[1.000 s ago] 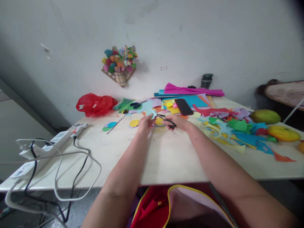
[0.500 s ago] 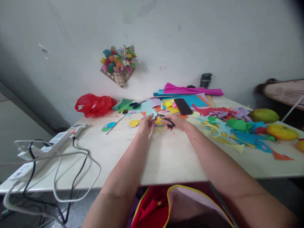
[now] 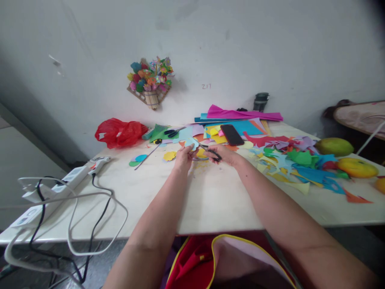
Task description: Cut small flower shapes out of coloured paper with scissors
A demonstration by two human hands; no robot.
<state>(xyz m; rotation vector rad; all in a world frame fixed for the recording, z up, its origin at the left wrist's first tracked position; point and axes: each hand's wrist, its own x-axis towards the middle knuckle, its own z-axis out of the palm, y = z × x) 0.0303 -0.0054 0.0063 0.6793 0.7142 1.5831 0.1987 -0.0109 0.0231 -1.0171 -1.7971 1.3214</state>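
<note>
Over the middle of the white table, my left hand pinches a light blue piece of paper. My right hand is closed round the black handles of a pair of scissors. The scissor blades point left and meet the right edge of the blue paper; whether they are parted is too small to tell. Just left of my left hand lies a yellow scalloped paper cutout. Another yellow cutout shows partly between my hands. Tiny yellow scraps are scattered on the table below them.
Behind my hands are a phone, a second pair of scissors and coloured sheets. Paper scraps and mangoes lie at right. A red plastic bag sits back left; a power strip with cables lies left.
Both hands stay almost in place. The scissors have shifted very slightly at the edge of the light blue paper.
</note>
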